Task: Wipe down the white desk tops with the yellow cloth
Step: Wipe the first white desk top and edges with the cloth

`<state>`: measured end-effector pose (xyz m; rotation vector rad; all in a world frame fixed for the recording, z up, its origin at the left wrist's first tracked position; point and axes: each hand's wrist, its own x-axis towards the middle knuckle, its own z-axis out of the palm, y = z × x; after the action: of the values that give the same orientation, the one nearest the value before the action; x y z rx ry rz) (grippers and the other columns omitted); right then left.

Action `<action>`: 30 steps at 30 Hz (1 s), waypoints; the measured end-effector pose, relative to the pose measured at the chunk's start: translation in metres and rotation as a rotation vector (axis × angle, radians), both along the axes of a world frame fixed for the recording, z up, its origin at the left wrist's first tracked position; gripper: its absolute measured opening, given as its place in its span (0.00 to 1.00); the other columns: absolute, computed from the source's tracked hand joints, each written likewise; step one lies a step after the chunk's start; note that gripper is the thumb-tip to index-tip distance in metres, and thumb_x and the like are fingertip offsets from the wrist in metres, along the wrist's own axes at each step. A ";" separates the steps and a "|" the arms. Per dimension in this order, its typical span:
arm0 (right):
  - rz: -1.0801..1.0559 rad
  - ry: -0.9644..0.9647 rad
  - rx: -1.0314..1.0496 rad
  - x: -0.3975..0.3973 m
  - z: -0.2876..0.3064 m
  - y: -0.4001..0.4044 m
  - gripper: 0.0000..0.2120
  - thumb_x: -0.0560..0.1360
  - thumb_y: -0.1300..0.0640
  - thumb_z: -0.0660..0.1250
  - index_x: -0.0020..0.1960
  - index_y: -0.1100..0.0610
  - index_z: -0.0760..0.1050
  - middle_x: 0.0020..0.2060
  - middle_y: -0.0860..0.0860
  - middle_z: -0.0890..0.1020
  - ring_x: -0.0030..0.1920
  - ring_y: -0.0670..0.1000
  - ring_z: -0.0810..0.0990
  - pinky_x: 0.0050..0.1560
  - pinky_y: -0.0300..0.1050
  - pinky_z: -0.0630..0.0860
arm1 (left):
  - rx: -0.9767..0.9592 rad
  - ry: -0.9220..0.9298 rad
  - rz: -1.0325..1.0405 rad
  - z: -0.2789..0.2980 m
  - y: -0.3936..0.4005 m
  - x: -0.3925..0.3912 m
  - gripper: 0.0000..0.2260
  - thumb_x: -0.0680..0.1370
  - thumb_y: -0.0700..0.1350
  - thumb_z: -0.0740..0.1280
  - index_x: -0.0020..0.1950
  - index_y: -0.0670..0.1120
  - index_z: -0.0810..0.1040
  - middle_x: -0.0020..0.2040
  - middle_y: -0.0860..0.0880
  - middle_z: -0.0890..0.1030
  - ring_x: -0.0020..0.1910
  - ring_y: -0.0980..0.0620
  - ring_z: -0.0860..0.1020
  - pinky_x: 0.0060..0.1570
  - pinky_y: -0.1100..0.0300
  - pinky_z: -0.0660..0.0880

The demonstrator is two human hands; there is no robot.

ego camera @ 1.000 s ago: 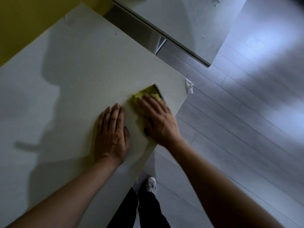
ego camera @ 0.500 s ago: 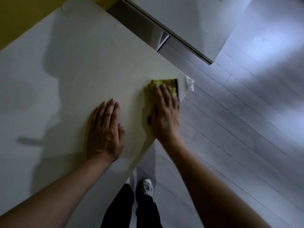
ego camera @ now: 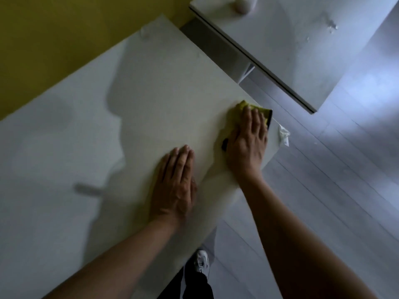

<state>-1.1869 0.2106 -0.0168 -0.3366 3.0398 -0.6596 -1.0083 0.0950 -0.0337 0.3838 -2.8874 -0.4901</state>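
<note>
Seen from above, looking down past two bare forearms. Nearest, at the bottom edge, cut off by the frame: dark trouser legs (ego camera: pixel 194 283) and one white shoe (ego camera: pixel 201 263) on the pale plank floor (ego camera: pixel 323 190); second shoe hidden.

Left hand (ego camera: pixel 176 186) lay flat on the white tabletop (ego camera: pixel 64 158), palm down, fingers straight and close together, holding nothing.

Just beyond and to the right, right hand (ego camera: pixel 247 145) pressed flat on the yellow cloth (ego camera: pixel 240 105), fingers extended over it, not curled round it. Cloth mostly covered by the hand: only a crumpled yellow edge showed past the fingertips, plus a dark trim at its far right side and a small dark corner beside the thumb. Cloth sat near the tabletop's right corner, close to the edge.

At that corner itself, a scrap of crumpled white material (ego camera: pixel 284 134), too blurred to identify.

Large soft shadow of the person across the tabletop's middle.

Farther off, separated by a gap, a second white desk top (ego camera: pixel 291 50), its surface marked with small scuffs; at the top edge a pale rounded object (ego camera: pixel 244 5), cut off and unclear. Far left, a mustard-yellow wall (ego camera: pixel 64 39).
</note>
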 end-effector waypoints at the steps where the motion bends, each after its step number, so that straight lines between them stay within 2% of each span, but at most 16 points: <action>1: -0.027 0.000 0.007 -0.014 0.000 -0.009 0.29 0.84 0.48 0.49 0.83 0.51 0.48 0.82 0.51 0.52 0.82 0.51 0.47 0.81 0.54 0.46 | 0.011 -0.008 -0.003 0.001 0.000 0.001 0.27 0.82 0.46 0.55 0.81 0.39 0.65 0.81 0.42 0.66 0.80 0.39 0.65 0.79 0.42 0.60; 4: -0.040 0.006 0.058 -0.030 0.002 -0.030 0.31 0.83 0.48 0.50 0.83 0.51 0.45 0.82 0.53 0.50 0.82 0.52 0.45 0.81 0.54 0.42 | 0.029 -0.043 -0.012 0.004 0.001 0.003 0.29 0.82 0.46 0.56 0.83 0.40 0.60 0.83 0.43 0.62 0.82 0.41 0.60 0.81 0.44 0.56; 6: 0.024 0.009 0.096 -0.028 0.007 -0.034 0.34 0.80 0.47 0.51 0.83 0.52 0.45 0.82 0.53 0.49 0.82 0.53 0.45 0.81 0.54 0.42 | 0.036 -0.059 -0.009 0.007 0.002 0.004 0.30 0.82 0.45 0.56 0.84 0.40 0.58 0.84 0.43 0.61 0.83 0.41 0.58 0.81 0.44 0.55; 9: 0.285 -0.012 0.099 -0.009 0.016 -0.031 0.35 0.78 0.45 0.50 0.83 0.51 0.47 0.82 0.52 0.50 0.82 0.52 0.45 0.81 0.54 0.43 | 0.053 -0.068 -0.011 0.007 0.003 0.003 0.29 0.82 0.45 0.56 0.83 0.40 0.61 0.83 0.42 0.62 0.82 0.40 0.61 0.81 0.44 0.56; 12: 0.595 0.001 0.069 0.013 0.017 -0.026 0.30 0.82 0.48 0.50 0.83 0.51 0.51 0.82 0.51 0.53 0.82 0.50 0.46 0.81 0.54 0.47 | 0.057 -0.075 0.002 0.005 0.004 0.002 0.28 0.82 0.45 0.57 0.82 0.39 0.63 0.82 0.41 0.65 0.81 0.39 0.64 0.80 0.44 0.57; 14: 0.694 0.014 0.043 0.010 0.018 -0.022 0.28 0.84 0.50 0.54 0.82 0.52 0.53 0.82 0.51 0.55 0.82 0.51 0.48 0.81 0.56 0.53 | 0.058 -0.092 -0.007 0.005 0.004 0.002 0.28 0.82 0.46 0.56 0.82 0.39 0.63 0.82 0.41 0.64 0.81 0.39 0.64 0.79 0.43 0.59; 17: 0.801 0.023 0.053 -0.019 0.018 -0.024 0.28 0.84 0.50 0.57 0.82 0.50 0.55 0.81 0.50 0.56 0.82 0.51 0.49 0.81 0.52 0.52 | 0.064 -0.111 -0.016 0.009 0.003 0.000 0.29 0.82 0.46 0.56 0.83 0.39 0.61 0.83 0.41 0.62 0.82 0.40 0.62 0.79 0.44 0.58; 20: 0.715 0.045 0.060 -0.065 0.015 -0.053 0.28 0.83 0.46 0.56 0.82 0.47 0.56 0.81 0.51 0.58 0.82 0.51 0.51 0.80 0.48 0.51 | 0.124 -0.122 -0.016 0.012 0.003 0.002 0.31 0.80 0.45 0.58 0.84 0.41 0.59 0.84 0.44 0.59 0.83 0.43 0.58 0.81 0.46 0.55; 24: 0.557 0.001 0.049 -0.117 0.015 -0.127 0.28 0.85 0.45 0.54 0.82 0.46 0.50 0.82 0.50 0.55 0.81 0.54 0.50 0.79 0.55 0.49 | 0.132 -0.133 0.015 0.013 0.003 0.001 0.32 0.80 0.46 0.60 0.84 0.41 0.59 0.84 0.45 0.59 0.83 0.45 0.58 0.81 0.48 0.55; 26: 0.593 -0.024 0.037 -0.117 0.015 -0.162 0.29 0.84 0.46 0.54 0.83 0.48 0.50 0.82 0.51 0.54 0.81 0.55 0.49 0.80 0.57 0.47 | 0.114 -0.136 0.018 0.014 0.003 0.001 0.31 0.80 0.46 0.60 0.83 0.41 0.60 0.84 0.45 0.59 0.83 0.45 0.57 0.82 0.48 0.55; 28: 0.769 0.028 0.032 -0.094 0.014 -0.191 0.30 0.81 0.48 0.55 0.82 0.51 0.54 0.81 0.54 0.58 0.81 0.57 0.53 0.80 0.62 0.50 | 0.106 -0.131 0.020 0.016 0.003 0.002 0.31 0.80 0.46 0.60 0.84 0.42 0.60 0.85 0.46 0.58 0.84 0.45 0.57 0.81 0.48 0.57; 30: 1.031 0.081 -0.006 -0.056 0.011 -0.218 0.31 0.78 0.50 0.55 0.80 0.54 0.61 0.79 0.56 0.64 0.79 0.58 0.59 0.77 0.65 0.55 | 0.085 -0.135 0.032 0.017 0.003 0.003 0.31 0.80 0.46 0.61 0.84 0.42 0.60 0.85 0.46 0.58 0.83 0.45 0.57 0.81 0.47 0.58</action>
<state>-1.2426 -0.0074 -0.0057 -1.7450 2.3778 -0.5368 -1.0057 0.0982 -0.0167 0.4939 -2.9915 -0.6050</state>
